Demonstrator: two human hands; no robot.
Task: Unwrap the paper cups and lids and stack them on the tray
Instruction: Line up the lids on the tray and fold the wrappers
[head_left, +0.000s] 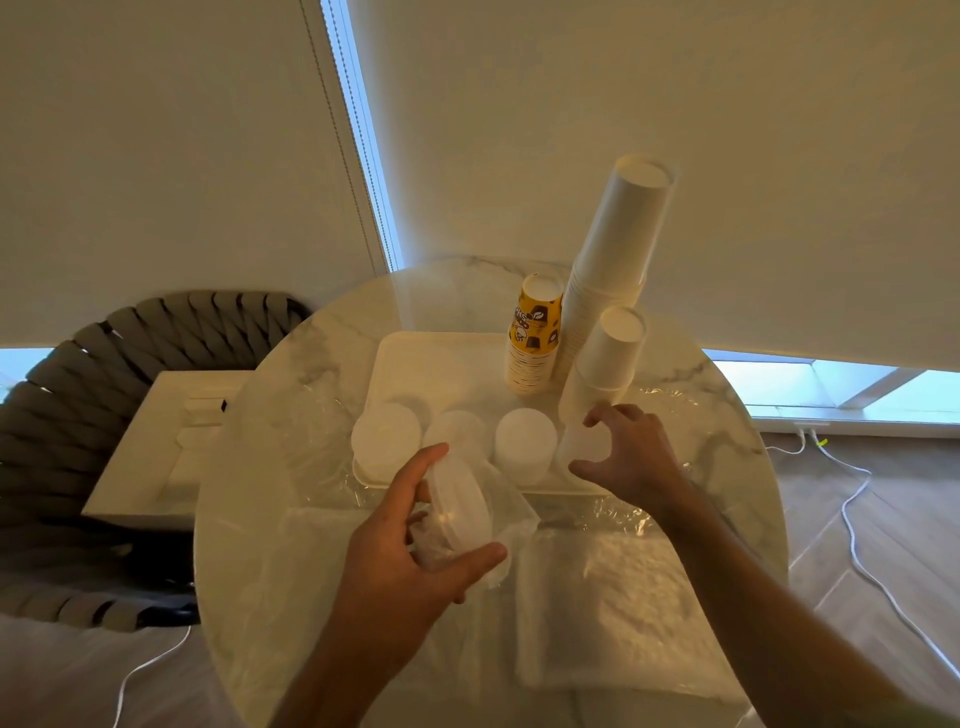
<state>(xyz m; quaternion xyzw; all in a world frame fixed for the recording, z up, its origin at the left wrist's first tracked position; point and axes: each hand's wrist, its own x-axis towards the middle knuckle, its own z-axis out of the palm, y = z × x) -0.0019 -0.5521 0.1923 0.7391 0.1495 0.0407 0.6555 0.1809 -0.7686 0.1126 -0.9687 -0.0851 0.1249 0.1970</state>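
Observation:
A white tray (415, 358) lies on the round marble table (270, 395). On it stand a tall stack of white cups (613, 249), a shorter white cup stack (605, 364) and a yellow printed cup stack (535, 343). Along its near edge sit three stacks of white lids (524, 436). My left hand (410, 561) grips a stack of clear lids (462, 514) still partly in its plastic wrap, just in front of the tray. My right hand (623, 452) curls around a small clear lid stack (587, 447) at the tray's near right corner.
Loose clear plastic wrap (613, 587) covers the table's near right and left parts. A woven chair (78, 395) holding a white box (150, 452) stands to the left. White cables (852, 519) run over the wooden floor. Window blinds hang behind.

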